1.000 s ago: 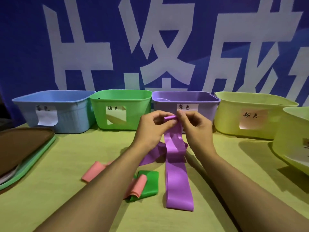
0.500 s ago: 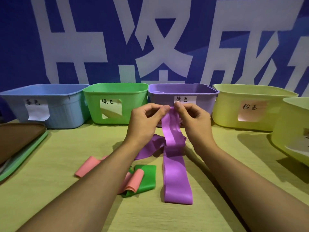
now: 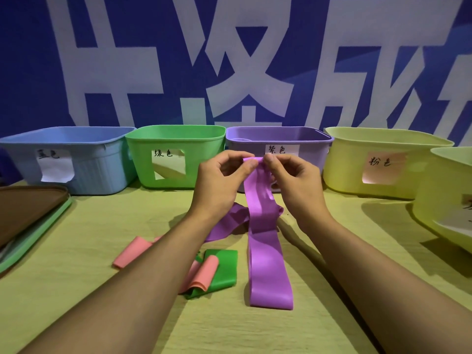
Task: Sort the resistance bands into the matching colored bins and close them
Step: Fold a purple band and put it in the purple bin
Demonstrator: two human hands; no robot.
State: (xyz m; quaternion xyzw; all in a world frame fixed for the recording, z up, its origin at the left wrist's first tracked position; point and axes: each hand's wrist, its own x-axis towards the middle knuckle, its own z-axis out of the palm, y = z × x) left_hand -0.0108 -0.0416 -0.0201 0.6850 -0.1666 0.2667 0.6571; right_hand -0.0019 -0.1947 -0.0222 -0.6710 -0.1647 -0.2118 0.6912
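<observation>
Now both the left hand and right hand pinch the purple band; next, lift it into the purple bin at twelve o'clock.

This looks like a staged demonstration or data-collection setup, not a home. A big blue banner with huge white Chinese characters fills the whole back wall. In front of it a table with a yellow-green cloth carries a neat row of open coloured plastic bins, each wearing a handwritten paper label. Stacked lids lie at the left edge.
</observation>
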